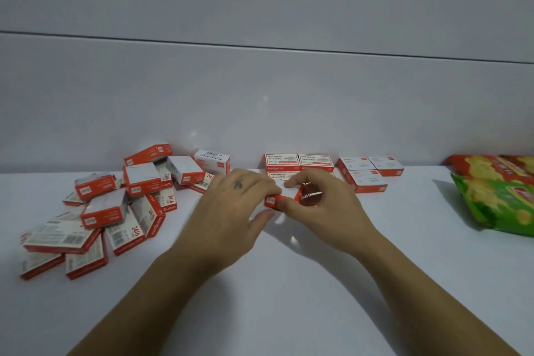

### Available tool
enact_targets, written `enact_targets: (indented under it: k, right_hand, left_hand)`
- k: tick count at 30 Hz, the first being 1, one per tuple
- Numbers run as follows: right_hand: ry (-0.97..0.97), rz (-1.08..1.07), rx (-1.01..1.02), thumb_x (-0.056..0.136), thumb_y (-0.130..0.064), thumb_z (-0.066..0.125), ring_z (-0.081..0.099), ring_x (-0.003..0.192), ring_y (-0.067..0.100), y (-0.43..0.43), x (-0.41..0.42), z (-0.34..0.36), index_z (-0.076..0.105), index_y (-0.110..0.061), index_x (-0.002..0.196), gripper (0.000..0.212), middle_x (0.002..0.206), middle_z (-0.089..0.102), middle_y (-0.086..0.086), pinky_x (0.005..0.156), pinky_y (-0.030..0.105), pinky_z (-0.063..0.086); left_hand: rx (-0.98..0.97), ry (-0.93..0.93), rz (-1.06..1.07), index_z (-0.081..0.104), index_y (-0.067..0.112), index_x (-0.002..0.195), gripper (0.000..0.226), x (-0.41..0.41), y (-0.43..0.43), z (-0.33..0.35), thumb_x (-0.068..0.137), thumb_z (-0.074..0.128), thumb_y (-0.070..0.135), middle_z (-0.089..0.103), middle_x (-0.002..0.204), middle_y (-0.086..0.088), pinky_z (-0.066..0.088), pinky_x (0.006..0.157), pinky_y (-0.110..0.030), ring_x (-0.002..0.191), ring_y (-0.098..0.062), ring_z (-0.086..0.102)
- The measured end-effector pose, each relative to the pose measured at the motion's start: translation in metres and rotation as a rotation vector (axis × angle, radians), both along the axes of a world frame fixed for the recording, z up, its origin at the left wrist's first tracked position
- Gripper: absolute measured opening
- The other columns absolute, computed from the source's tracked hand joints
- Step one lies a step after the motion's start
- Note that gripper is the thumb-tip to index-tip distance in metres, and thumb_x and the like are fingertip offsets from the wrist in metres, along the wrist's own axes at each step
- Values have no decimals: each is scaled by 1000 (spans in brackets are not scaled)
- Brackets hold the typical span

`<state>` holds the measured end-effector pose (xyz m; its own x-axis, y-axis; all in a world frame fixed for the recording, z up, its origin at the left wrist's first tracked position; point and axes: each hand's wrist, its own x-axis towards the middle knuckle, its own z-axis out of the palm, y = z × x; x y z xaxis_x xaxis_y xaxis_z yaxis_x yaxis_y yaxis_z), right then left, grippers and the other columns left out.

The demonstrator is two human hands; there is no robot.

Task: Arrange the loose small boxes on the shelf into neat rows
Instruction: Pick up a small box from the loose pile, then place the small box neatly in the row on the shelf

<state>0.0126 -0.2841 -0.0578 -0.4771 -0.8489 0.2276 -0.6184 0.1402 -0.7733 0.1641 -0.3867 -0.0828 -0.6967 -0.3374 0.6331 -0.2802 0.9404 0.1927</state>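
The left hand (239, 196) and right hand (320, 205) pinch 1 small box (277, 200) with their fingers (297, 181); it lies left-to-right, just below the neat rows (299, 162).

both hands (284, 199) pinching a small red box (281, 199), loose pile (115, 208) left

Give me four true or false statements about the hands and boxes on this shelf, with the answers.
1. The left hand and the right hand both hold one small box. True.
2. The jumbled pile of boxes lies to the right of the hands. False: it lies to their left.
3. Green and red snack packets lie at the right of the shelf. True.
4. No boxes stand at the back. False: tidy boxes stand in rows by the back wall, behind the hands.
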Motion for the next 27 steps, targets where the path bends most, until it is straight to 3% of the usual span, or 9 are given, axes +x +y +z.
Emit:
enact_targets:
  k: [4, 7, 9, 13, 17, 20, 24, 27]
  right_hand:
    - [-46, 25, -39, 77, -46, 73, 65, 82, 5, 1, 1, 4, 68, -30, 90, 21, 89, 68, -15, 75, 27, 55]
    - [-228, 62, -130, 95, -37, 52, 67, 84, 10, 3, 3, 11, 71, -25, 94, 23, 88, 72, -11, 79, 31, 56]
    - [-408, 40, -172, 102, -28, 39, 67, 83, 14, 4, 3, 15, 71, -22, 102, 33, 90, 73, -5, 78, 33, 58]
    - [-490, 39, -168, 102, -19, 39, 64, 71, 11, 3, 7, 18, 70, -18, 105, 31, 87, 73, -5, 73, 33, 57]
    - [-481, 48, -143, 98, -14, 47, 65, 73, 6, 2, 7, 16, 71, -17, 103, 25, 91, 73, -10, 65, 26, 56]
    - [-520, 87, -153, 92, -3, 55, 66, 72, 5, 2, 5, 16, 71, -12, 102, 21, 90, 75, -4, 63, 19, 52]
    - [-507, 204, 14, 85, 3, 62, 70, 79, 26, 5, -1, 15, 66, -12, 110, 30, 90, 70, 13, 78, 38, 59]
    - [-453, 285, 198, 79, 6, 66, 70, 89, 26, 5, -1, 14, 64, -10, 110, 34, 97, 69, 18, 81, 35, 58]
  left_hand:
    - [86, 46, -20, 60, 25, 110, 25, -1, 3, 5, 88, 54, 35, 65, 105, 8, 42, 86, -24, 100, -7, 52]
    - [457, 241, 4, 64, 25, 108, 20, 0, 8, 17, 89, 62, 31, 67, 96, 15, 47, 78, -13, 90, -2, 59]
    - [780, 380, 21, 66, 25, 99, 13, 0, 8, 22, 86, 67, 23, 70, 88, 13, 52, 73, -16, 84, -3, 65]
    - [1150, 518, 10, 67, 15, 96, 10, -1, 7, 23, 86, 66, 16, 74, 83, 5, 53, 61, -19, 76, -13, 70]
    - [1253, 569, 16, 67, 11, 93, 7, -5, 11, 22, 88, 65, 14, 75, 86, 3, 54, 60, -20, 75, -16, 70]
    - [1251, 560, 32, 65, 9, 93, 7, -6, 13, 22, 89, 63, 15, 74, 85, 7, 56, 62, -22, 75, -15, 70]
    - [1246, 523, 31, 65, 13, 92, 9, -7, 17, 22, 91, 61, 21, 73, 83, 9, 58, 66, -27, 77, -12, 70]
    - [1263, 490, 20, 64, 17, 95, 9, -9, 21, 23, 89, 63, 23, 73, 86, 9, 55, 59, -21, 77, -8, 71]
